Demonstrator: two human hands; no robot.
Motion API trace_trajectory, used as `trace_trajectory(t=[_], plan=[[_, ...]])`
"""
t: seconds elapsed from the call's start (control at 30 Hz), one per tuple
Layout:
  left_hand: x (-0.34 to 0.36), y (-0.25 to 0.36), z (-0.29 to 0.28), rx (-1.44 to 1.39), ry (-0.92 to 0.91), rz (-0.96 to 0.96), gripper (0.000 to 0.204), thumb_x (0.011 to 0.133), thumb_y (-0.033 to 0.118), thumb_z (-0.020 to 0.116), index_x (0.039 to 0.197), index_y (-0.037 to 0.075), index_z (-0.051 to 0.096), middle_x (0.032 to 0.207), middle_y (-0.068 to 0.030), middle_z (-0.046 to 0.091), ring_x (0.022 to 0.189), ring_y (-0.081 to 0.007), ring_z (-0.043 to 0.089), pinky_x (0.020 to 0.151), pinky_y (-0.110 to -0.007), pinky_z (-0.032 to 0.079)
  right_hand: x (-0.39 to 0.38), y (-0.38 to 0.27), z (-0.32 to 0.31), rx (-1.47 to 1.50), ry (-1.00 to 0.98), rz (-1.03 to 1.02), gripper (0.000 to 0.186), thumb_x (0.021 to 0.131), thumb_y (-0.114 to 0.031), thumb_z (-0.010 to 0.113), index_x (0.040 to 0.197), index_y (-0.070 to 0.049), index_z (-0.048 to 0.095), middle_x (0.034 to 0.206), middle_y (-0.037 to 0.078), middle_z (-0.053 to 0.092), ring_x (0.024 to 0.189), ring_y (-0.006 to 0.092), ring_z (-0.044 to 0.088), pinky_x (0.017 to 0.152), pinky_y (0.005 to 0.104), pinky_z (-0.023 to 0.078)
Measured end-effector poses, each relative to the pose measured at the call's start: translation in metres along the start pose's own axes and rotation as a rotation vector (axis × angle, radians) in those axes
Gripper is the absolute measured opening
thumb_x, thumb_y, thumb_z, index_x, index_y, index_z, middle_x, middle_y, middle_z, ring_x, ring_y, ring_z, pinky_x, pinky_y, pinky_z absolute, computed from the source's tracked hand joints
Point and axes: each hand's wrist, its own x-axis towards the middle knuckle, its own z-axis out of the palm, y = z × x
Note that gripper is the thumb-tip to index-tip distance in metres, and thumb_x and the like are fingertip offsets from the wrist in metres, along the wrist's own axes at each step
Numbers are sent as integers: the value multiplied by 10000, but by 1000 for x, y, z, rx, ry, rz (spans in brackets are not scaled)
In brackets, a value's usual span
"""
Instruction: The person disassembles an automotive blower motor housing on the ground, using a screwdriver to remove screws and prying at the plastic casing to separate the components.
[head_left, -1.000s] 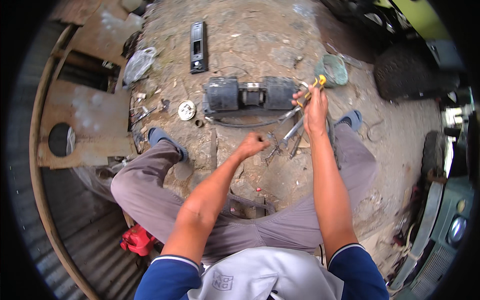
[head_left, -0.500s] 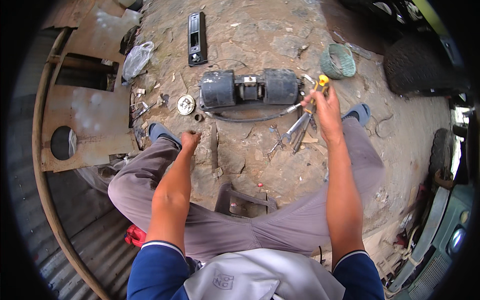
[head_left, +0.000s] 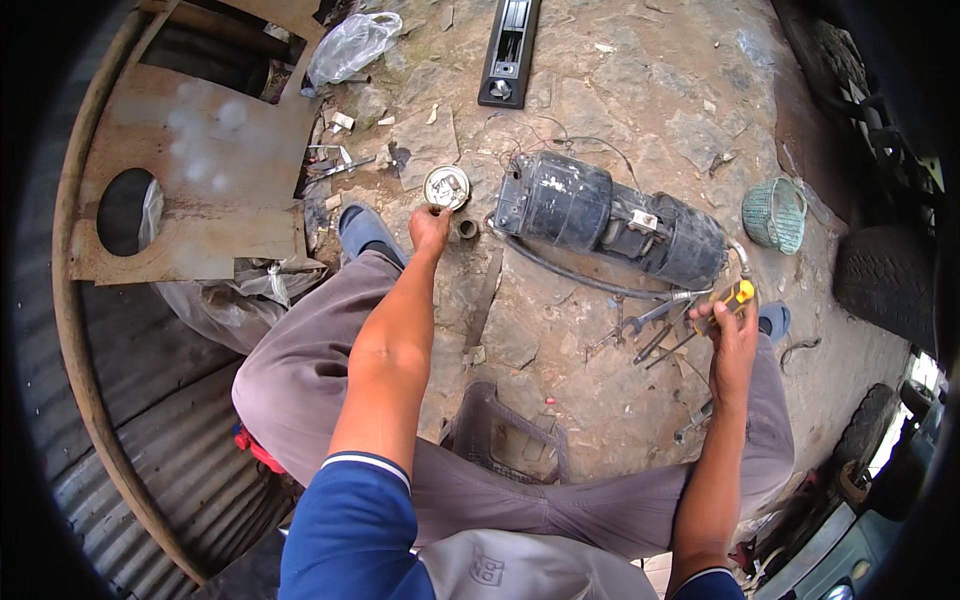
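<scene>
My left hand (head_left: pixel 430 229) reaches the near edge of a small round tin (head_left: pixel 446 187) with little metal parts in it. Its fingers are pinched together at the rim; whether they grip anything is hidden. In my right hand (head_left: pixel 733 345) is a screwdriver with a yellow and black handle (head_left: pixel 741 293), the handle's end pointing up and away. Beyond and between the hands lies a black blower unit (head_left: pixel 612 216) with two drums, a hose (head_left: pixel 570 279) running along its near side. Wrenches (head_left: pixel 648 318) lie on the ground left of my right hand.
A black slotted panel (head_left: pixel 508 55) lies beyond the blower. A green woven basket (head_left: pixel 774 216) stands at the right, near a tyre (head_left: pixel 885 280). A clear plastic bag (head_left: pixel 352 47) and a rusty sheet (head_left: pixel 200 150) are at the left. A low dark frame (head_left: pixel 515 430) sits between my legs.
My left hand has moved forward to the tin's rim. My right hand still holds the screwdriver, now lower beside the blower's right end. The whole view has turned, so the blower appears slanted.
</scene>
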Motion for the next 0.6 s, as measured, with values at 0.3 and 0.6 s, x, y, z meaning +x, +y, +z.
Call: trace_trajectory(t=[0.3,0.6], plan=[[33,7,16,94,59,-69,336,809,344,788,1000,67,786,960,-220,749,946,-361,725,865,-424,546,1,-2,12,-11,13,67,363,984,-78,581,1319,8,471,942,103,672,902,195,673,889,327,507],[-22,124,-28,-384,337,307,285,965,292,687,1016,15,734,908,-157,713,828,-262,668,785,-378,508,11,6,11,-78,-24,32,159,977,-100,589,1093,-32,505,825,44,604,715,125,611,723,293,510]])
